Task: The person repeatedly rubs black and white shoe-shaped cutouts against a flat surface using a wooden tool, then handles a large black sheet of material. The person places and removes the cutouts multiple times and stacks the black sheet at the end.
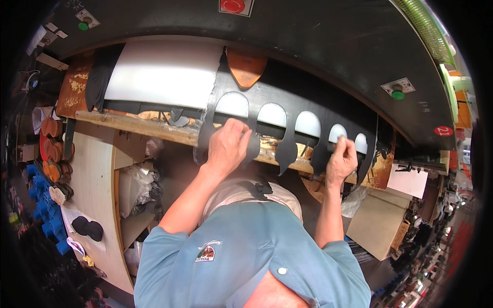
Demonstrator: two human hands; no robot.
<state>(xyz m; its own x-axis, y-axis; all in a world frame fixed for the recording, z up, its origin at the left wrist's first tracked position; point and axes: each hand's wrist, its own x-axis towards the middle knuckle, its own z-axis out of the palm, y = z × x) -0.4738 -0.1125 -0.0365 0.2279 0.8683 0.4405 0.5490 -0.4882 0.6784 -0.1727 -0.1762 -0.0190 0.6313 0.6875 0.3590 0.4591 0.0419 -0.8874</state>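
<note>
The left grip (229,143), just toward 10 o'clock from the middle of the view, has its fingers curled in at the lower end of the largest opening in a black sheet (280,90); whether it pinches the sheet is hidden. The right grip (342,160), at 3 o'clock, has thumb and fingers drawn together beside the sheet's smaller openings, and again I cannot tell if it holds the material. The sheet spreads from 12 to 2 o'clock, white showing through its row of rounded openings, its strips hanging over the front edge of the worktop (138,127). A white board (159,72) lies between 10 and 11 o'clock. Green buttons sit on the black machine (308,36), at 10 (83,25) and 2 o'clock (398,94).
</note>
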